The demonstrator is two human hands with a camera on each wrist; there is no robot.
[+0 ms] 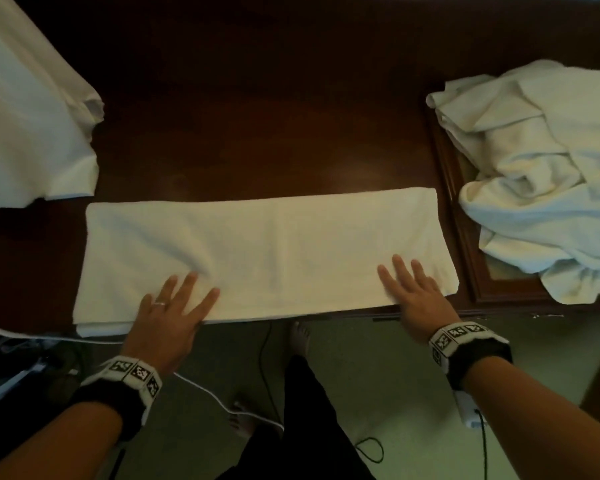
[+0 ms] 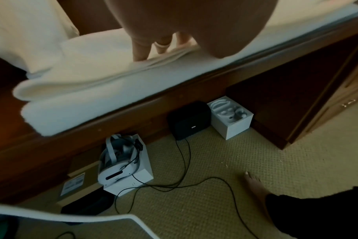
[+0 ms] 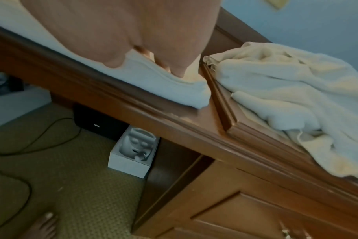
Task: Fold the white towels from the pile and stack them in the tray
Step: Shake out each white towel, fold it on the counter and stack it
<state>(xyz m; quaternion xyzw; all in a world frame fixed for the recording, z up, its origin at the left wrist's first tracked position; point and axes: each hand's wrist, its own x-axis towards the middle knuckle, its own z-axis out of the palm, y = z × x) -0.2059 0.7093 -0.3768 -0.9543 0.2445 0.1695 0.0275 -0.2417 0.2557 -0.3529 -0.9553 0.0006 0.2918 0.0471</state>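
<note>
A: Where's the towel (image 1: 264, 251)?

B: On the worktop (image 1: 257, 116), just left of the tray (image 1: 459, 216). Both hands, left (image 1: 172, 317) and right (image 1: 418, 294), lie spread flat on its near edge.

A: Next?

B: Smooth outward, then fold the ends squarely.

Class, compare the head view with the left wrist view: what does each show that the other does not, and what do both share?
Only the head view shows the right hand flat on the towel, the wooden tray and the crumpled towel pile lying over it.

Only the left wrist view shows what lies under the table: a white headset on a white box, a black case and an open white box on the carpet.

Both show the left hand resting with straight fingers on the half-folded towel at the table's near edge.
</note>
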